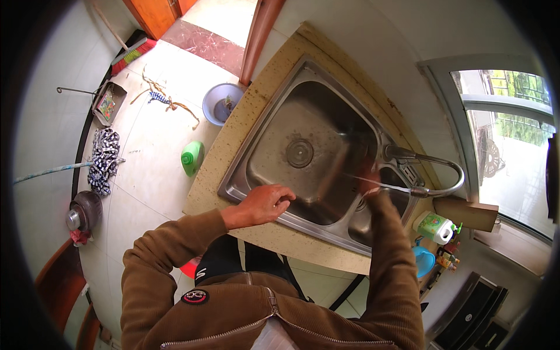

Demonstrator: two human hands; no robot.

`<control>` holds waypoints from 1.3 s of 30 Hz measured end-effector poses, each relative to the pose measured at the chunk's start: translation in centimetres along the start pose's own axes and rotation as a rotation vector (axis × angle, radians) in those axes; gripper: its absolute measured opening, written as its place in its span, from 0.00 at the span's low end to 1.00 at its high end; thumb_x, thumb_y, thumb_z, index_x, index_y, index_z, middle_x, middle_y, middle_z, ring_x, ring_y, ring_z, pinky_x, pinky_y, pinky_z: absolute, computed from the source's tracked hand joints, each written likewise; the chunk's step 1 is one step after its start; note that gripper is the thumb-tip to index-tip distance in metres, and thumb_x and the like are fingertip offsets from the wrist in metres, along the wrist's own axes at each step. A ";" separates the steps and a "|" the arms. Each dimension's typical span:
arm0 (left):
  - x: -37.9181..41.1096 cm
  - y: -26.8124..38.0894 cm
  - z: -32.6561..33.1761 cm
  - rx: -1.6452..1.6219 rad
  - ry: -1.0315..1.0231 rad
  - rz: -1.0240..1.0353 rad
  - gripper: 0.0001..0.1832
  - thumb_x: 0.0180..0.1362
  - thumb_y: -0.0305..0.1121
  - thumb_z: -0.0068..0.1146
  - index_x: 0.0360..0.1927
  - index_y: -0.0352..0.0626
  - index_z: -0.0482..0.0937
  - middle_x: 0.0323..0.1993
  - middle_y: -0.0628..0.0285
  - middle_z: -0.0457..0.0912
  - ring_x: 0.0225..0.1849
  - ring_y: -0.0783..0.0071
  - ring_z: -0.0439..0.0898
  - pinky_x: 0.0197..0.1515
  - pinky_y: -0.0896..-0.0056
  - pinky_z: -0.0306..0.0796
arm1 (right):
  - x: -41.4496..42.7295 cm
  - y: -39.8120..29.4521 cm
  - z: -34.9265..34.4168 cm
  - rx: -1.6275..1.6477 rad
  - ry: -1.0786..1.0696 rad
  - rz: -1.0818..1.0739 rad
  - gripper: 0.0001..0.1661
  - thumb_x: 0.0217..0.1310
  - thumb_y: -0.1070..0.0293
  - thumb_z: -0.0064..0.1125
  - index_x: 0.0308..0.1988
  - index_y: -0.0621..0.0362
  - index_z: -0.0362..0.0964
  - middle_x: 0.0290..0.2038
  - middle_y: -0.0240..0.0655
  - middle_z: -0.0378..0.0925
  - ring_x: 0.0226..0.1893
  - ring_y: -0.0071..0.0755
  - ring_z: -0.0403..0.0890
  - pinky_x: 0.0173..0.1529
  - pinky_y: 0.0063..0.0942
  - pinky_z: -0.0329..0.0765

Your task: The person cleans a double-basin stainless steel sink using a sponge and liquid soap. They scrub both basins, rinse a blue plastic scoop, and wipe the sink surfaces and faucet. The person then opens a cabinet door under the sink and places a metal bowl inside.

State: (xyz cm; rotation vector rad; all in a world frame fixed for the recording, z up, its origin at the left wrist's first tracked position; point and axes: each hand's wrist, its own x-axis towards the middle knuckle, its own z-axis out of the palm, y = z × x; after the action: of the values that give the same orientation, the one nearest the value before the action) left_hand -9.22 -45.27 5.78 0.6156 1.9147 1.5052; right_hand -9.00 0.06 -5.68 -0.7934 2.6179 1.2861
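A stainless-steel double sink (258, 144) is set into a speckled yellowish countertop (227, 144). Over the near rim of its large basin hovers my left hand (264, 204), fingers loosely bent, a gap beside the thumb and nothing visible in it. My right hand (369, 180) is motion-blurred at the divider by the small basin (363, 227); whether it holds anything is unclear. A thin water stream (393, 187) runs from the curved faucet (457, 175) and passes by that hand. In the large basin's floor sits a round drain strainer (299, 153).
Right of the sink are a green-labelled white jug (433, 226) and a blue plastic basin (423, 261). On the floor at left are a green bottle (192, 158), a pale-blue basin (212, 98), a mop (104, 162), a dustpan (109, 103) and a broom (131, 56).
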 end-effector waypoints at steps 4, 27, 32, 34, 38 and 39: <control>-1.1 0.3 1.8 0.106 -0.005 -0.066 0.13 0.55 0.34 0.51 0.42 0.41 0.75 0.35 0.54 0.76 0.38 0.57 0.76 0.40 0.61 0.70 | -2.1 -7.8 -13.0 0.773 -0.578 -0.298 0.27 0.58 0.55 0.42 0.56 0.50 0.65 0.54 0.45 0.68 0.57 0.41 0.66 0.67 0.51 0.41; 2.9 -2.9 8.7 0.516 -0.556 -0.197 0.24 0.62 0.51 0.38 0.43 0.40 0.75 0.44 0.49 0.76 0.49 0.50 0.73 0.52 0.50 0.63 | -13.7 -7.4 -19.9 1.257 0.173 0.369 0.14 0.49 0.76 0.55 0.39 0.53 0.76 0.38 0.38 0.76 0.37 0.42 0.76 0.39 0.34 0.75; 2.0 -1.5 4.6 0.689 -0.512 -0.290 0.25 0.61 0.52 0.39 0.38 0.40 0.78 0.38 0.47 0.79 0.43 0.47 0.76 0.46 0.50 0.67 | -11.0 -8.0 -19.9 1.517 0.303 0.297 0.10 0.47 0.76 0.59 0.36 0.59 0.76 0.27 0.41 0.71 0.30 0.45 0.73 0.34 0.36 0.71; 1.7 -0.6 3.0 0.717 -0.464 -0.353 0.26 0.61 0.53 0.39 0.34 0.39 0.79 0.35 0.47 0.79 0.40 0.45 0.76 0.44 0.50 0.68 | -7.4 -9.3 -21.1 1.599 0.338 0.272 0.08 0.46 0.76 0.60 0.33 0.61 0.76 0.25 0.42 0.71 0.28 0.44 0.72 0.31 0.34 0.70; 0.8 -0.3 -0.8 0.560 -0.224 -0.272 0.27 0.61 0.55 0.37 0.38 0.41 0.78 0.34 0.47 0.78 0.38 0.45 0.75 0.41 0.53 0.68 | 0.6 -12.2 -25.0 1.763 0.501 0.118 0.08 0.45 0.74 0.61 0.32 0.57 0.77 0.22 0.40 0.68 0.23 0.42 0.72 0.26 0.34 0.69; 0.4 -0.3 -1.8 0.521 -0.133 -0.270 0.27 0.62 0.55 0.37 0.38 0.41 0.78 0.34 0.47 0.78 0.37 0.45 0.75 0.40 0.54 0.68 | 2.9 -12.9 -26.4 1.756 0.520 0.087 0.06 0.46 0.71 0.62 0.31 0.56 0.77 0.23 0.39 0.69 0.23 0.43 0.72 0.26 0.35 0.69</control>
State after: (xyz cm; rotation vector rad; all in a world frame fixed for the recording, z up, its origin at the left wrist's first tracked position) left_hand -10.81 -46.33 5.68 0.6258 2.1900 0.7782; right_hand -1.76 -27.79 0.98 -0.5491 2.6970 -1.4096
